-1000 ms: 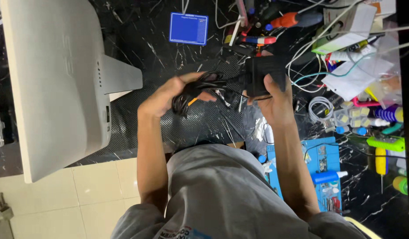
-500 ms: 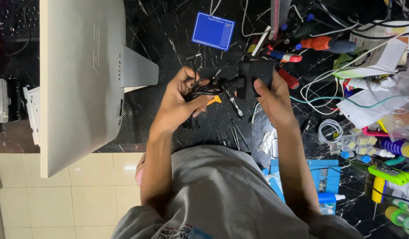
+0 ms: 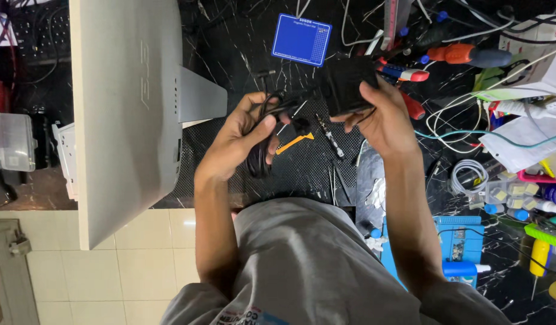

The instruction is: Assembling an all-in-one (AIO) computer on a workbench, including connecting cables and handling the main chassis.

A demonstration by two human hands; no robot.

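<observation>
Over at the left, a large white flat monitor back point(image 3: 127, 114) lies across the black marbled worktop point(image 3: 242, 54), with a clear plastic lidded box point(image 3: 16, 141) beyond it; what that box holds is too blurred to tell. Beside the monitor, the left hand point(image 3: 239, 141) is bent inward at the wrist, fingers curled tight around a coiled black cable point(image 3: 263, 150). Just beside it, the right hand point(image 3: 383, 120) is raised, thumb and fingers clamped on a black rectangular power adapter point(image 3: 347, 84), held above a dark textured mat point(image 3: 302, 168). Farther right, a clear compartment tray point(image 3: 506, 192) holds small yellowish pieces among loose screwdrivers and white wires.
</observation>
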